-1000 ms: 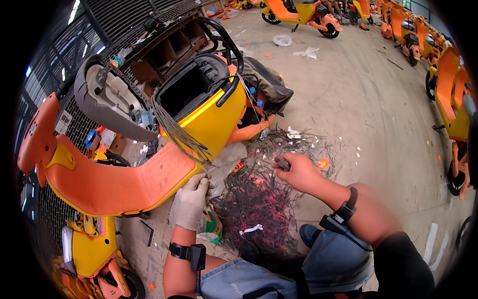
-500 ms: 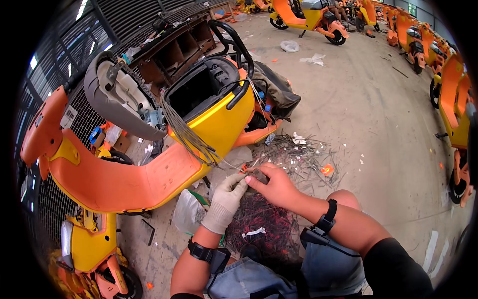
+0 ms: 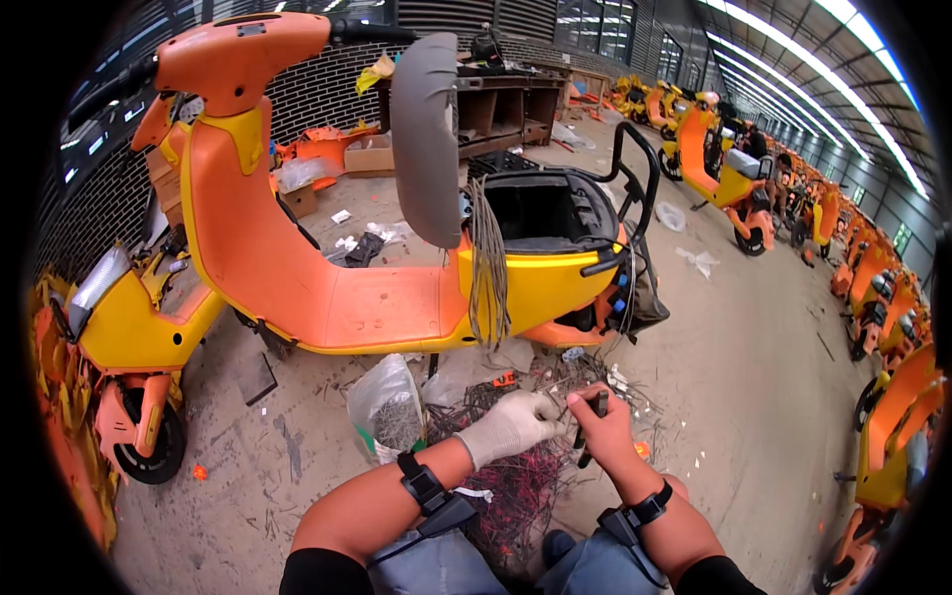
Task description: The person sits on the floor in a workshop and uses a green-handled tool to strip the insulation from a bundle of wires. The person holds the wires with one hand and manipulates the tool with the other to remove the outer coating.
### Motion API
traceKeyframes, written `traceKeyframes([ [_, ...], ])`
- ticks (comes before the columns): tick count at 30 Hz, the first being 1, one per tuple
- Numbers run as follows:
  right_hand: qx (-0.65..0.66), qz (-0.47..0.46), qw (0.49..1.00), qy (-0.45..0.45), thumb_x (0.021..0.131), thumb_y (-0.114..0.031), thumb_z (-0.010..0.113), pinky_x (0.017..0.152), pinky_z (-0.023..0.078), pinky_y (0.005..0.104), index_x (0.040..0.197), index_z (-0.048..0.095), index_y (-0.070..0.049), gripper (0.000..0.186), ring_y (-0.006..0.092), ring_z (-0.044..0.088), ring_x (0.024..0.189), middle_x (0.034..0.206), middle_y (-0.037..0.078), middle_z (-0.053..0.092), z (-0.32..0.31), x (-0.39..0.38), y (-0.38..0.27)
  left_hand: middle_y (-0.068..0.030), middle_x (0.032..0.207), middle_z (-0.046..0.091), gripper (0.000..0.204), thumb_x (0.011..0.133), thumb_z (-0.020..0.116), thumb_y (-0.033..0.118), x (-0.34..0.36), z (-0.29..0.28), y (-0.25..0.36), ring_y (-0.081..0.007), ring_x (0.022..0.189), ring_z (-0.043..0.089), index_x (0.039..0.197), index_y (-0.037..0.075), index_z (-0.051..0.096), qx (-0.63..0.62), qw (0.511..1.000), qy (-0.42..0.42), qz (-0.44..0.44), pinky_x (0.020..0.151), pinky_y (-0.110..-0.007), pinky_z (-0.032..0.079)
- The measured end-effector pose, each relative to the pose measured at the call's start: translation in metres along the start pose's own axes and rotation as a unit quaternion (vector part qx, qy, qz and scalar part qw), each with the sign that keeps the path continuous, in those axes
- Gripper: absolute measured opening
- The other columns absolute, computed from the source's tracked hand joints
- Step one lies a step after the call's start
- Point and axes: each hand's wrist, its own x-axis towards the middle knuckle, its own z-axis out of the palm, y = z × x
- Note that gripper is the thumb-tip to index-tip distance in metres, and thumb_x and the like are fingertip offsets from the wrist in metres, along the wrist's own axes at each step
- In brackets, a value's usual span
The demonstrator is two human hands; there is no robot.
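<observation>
My left hand [image 3: 514,428], in a pale glove, is pinched closed just left of my bare right hand [image 3: 610,436]; whatever it grips is too small to make out. My right hand is closed round a narrow dark hand tool [image 3: 600,405]. Both are below an orange and yellow scooter [image 3: 377,309] with its grey seat [image 3: 424,139] raised on end and its black storage compartment [image 3: 540,213] exposed. A bundle of thin grey strands [image 3: 488,297] drapes down its side. Beneath my hands lie dark and pink scraps [image 3: 521,496], beside a plastic bag of clippings [image 3: 387,407].
Other scooters stand at left [image 3: 149,327] and in a long row at right [image 3: 883,436]. A wooden bench [image 3: 511,119] and cardboard boxes [image 3: 369,154] are along the back wall. A co-worker [image 3: 778,174] is near the distant scooters. Concrete floor [image 3: 754,377] runs between them.
My hands came together, the right moving left, and are now slightly apart, lower in relation to the scooter. The view has tilted up and turned, showing more ceiling and back wall.
</observation>
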Motion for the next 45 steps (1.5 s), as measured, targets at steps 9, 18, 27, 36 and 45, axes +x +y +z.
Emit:
traceKeyframes([
  [9, 0.071, -0.029, 0.997, 0.033, 0.090, -0.013, 0.066, 0.063, 0.042, 0.0262, 0.082, 0.061, 0.001, 0.017, 0.0113, 0.052, 0.069, 0.078, 0.004, 0.056, 0.015, -0.006, -0.043, -0.0123, 0.084, 0.067, 0.036, 0.090, 0.068, 0.032, -0.028, -0.009, 0.004, -0.0214, 0.077, 0.063, 0.091, -0.004, 0.064, -0.160, 0.979, 0.112, 0.061, 0.070, -0.036, 0.050],
  [18, -0.051, -0.028, 0.998, 0.000, 0.087, -0.011, 0.072, 0.066, 0.041, 0.0261, 0.081, 0.065, 0.002, 0.016, 0.0094, 0.049, 0.071, 0.076, 0.000, 0.056, 0.042, -0.031, -0.141, -0.0100, 0.086, 0.069, 0.026, 0.094, 0.063, 0.024, -0.104, -0.064, 0.032, -0.0145, 0.083, 0.065, 0.102, 0.000, 0.069, -0.087, 0.982, 0.058, 0.156, 0.073, -0.028, 0.051],
  [27, -0.244, -0.044, 0.968, -0.040, 0.086, -0.015, 0.072, 0.063, 0.043, 0.0287, 0.084, 0.066, 0.000, 0.016, 0.0129, 0.051, 0.067, 0.076, 0.003, 0.055, 0.058, -0.044, -0.233, -0.0040, 0.081, 0.064, 0.014, 0.086, 0.072, 0.009, -0.120, -0.070, 0.044, -0.0101, 0.078, 0.060, 0.088, 0.001, 0.060, -0.237, 0.944, 0.108, 0.202, 0.073, -0.027, 0.051],
  [36, -0.334, -0.107, 0.932, -0.096, 0.086, -0.017, 0.072, 0.065, 0.046, 0.0291, 0.086, 0.064, -0.001, 0.018, 0.0143, 0.054, 0.068, 0.077, 0.005, 0.059, 0.081, -0.013, -0.227, -0.0088, 0.091, 0.069, 0.023, 0.097, 0.057, 0.018, -0.124, -0.089, 0.025, -0.0179, 0.089, 0.065, 0.107, 0.000, 0.066, -0.139, 0.949, 0.129, 0.253, 0.080, -0.030, 0.050],
  [45, -0.124, 0.013, 0.974, -0.188, 0.090, -0.017, 0.071, 0.064, 0.041, 0.0240, 0.088, 0.065, 0.001, 0.019, 0.0074, 0.049, 0.069, 0.076, 0.000, 0.059, 0.100, 0.007, -0.164, -0.0093, 0.083, 0.068, 0.023, 0.082, 0.076, 0.022, -0.146, -0.097, -0.004, -0.0164, 0.077, 0.064, 0.091, 0.002, 0.070, -0.075, 0.975, 0.185, 0.102, 0.073, -0.031, 0.050],
])
